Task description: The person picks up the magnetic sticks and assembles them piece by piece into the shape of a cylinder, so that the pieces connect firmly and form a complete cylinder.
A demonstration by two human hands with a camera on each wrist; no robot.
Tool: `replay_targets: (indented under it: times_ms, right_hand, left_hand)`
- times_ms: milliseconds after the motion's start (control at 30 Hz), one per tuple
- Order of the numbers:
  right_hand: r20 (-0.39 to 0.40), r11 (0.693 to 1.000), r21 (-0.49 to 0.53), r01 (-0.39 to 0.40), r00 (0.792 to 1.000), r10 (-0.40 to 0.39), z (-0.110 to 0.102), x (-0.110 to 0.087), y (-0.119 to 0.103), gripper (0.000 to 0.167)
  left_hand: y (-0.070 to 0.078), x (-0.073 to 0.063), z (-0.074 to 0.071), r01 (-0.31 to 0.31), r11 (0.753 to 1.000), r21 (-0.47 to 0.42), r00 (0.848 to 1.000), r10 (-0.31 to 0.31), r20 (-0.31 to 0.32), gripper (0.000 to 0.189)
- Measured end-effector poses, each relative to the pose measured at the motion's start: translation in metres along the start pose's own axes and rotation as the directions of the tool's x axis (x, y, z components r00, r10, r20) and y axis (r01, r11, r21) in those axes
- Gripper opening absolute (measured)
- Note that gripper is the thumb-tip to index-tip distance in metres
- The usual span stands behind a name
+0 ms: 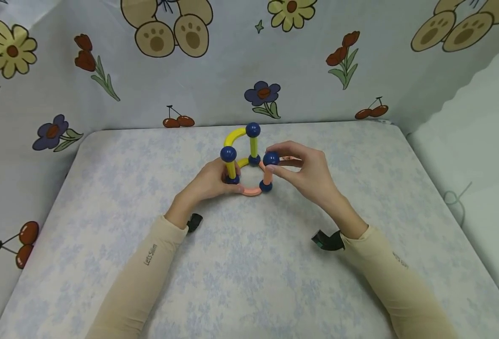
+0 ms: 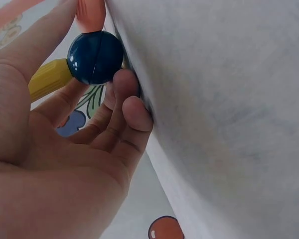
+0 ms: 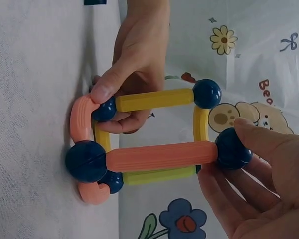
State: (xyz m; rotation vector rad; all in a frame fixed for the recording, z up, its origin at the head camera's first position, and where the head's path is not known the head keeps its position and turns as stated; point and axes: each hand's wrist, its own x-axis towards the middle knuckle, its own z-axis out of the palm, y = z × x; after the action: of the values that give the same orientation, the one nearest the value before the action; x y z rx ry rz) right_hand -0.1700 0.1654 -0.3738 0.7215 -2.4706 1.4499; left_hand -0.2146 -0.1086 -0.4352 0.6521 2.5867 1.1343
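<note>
A frame of magnetic rods and blue balls stands on the table, with curved pink and yellow rods forming its base ring. My left hand grips its lower left corner, thumb and fingers around a blue base ball. From that ball rises a yellow rod; a yellow-green rod stands at the back. A curved yellow rod joins their top balls. With thumb and fingertips, my right hand pinches a blue ball at the top of an upright pink rod, whose lower end meets another base ball.
The table has a pale blue-patterned cover. Behind it hangs a white cloth printed with flowers, cherries and bears. A thin pale cord lies beyond the right edge. Black straps show at both wrists.
</note>
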Motion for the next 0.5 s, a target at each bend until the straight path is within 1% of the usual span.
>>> replay_targets:
  times_ms: [100, 167, 233, 267, 300, 333, 367, 433, 500]
  right_hand:
    - [-0.024, 1.0, -0.012, -0.004, 1.0, 0.004, -0.001, 0.001, 0.0, 0.03]
    - [-0.087, 1.0, -0.022, -0.01, 0.996, 0.008, -0.003, 0.003, 0.003, 0.024]
    - [-0.165, 0.999, -0.043, -0.033, 0.986, 0.026, -0.004, 0.005, 0.01, 0.023]
    - [-0.192, 0.996, -0.065, -0.053, 0.981, 0.04, -0.005, 0.005, 0.016, 0.024]
    - [-0.203, 0.993, -0.086, -0.075, 0.978, 0.056, -0.006, 0.006, 0.023, 0.025]
    - [-0.2, 0.987, -0.126, -0.1, 0.977, 0.074, -0.006, 0.006, 0.031, 0.027]
    - [-0.179, 0.977, -0.169, -0.129, 0.979, 0.098, -0.006, 0.006, 0.04, 0.028]
    - [-0.106, 0.949, -0.269, -0.163, 0.985, 0.139, -0.005, 0.006, 0.057, 0.033]
    - [-0.026, 0.919, -0.359, -0.163, 0.986, 0.164, -0.004, 0.006, 0.071, 0.035]
  left_hand:
    - [0.0, -0.001, 0.0, -0.005, 1.0, 0.007, 1.0, 0.005, -0.002, 0.044]
    - [0.0, -0.001, -0.001, -0.011, 1.0, 0.006, 1.0, 0.011, 0.0, 0.043]
    - [0.0, -0.001, -0.001, -0.02, 1.0, 0.003, 1.0, 0.02, 0.002, 0.043]
    - [0.0, -0.001, -0.001, -0.023, 1.0, 0.003, 1.0, 0.023, 0.001, 0.042]
    - [0.0, -0.001, -0.001, -0.026, 1.0, 0.001, 1.0, 0.026, 0.001, 0.042]
    - [0.0, -0.001, -0.001, -0.025, 1.0, 0.002, 1.0, 0.025, 0.001, 0.042]
    - [0.0, -0.002, -0.001, -0.022, 1.0, -0.001, 1.0, 0.022, 0.003, 0.042]
    - [0.0, -0.002, 0.0, -0.015, 1.0, -0.004, 1.0, 0.015, 0.004, 0.042]
    - [0.001, -0.003, 0.0, -0.007, 1.0, -0.001, 1.0, 0.007, 0.005, 0.041]
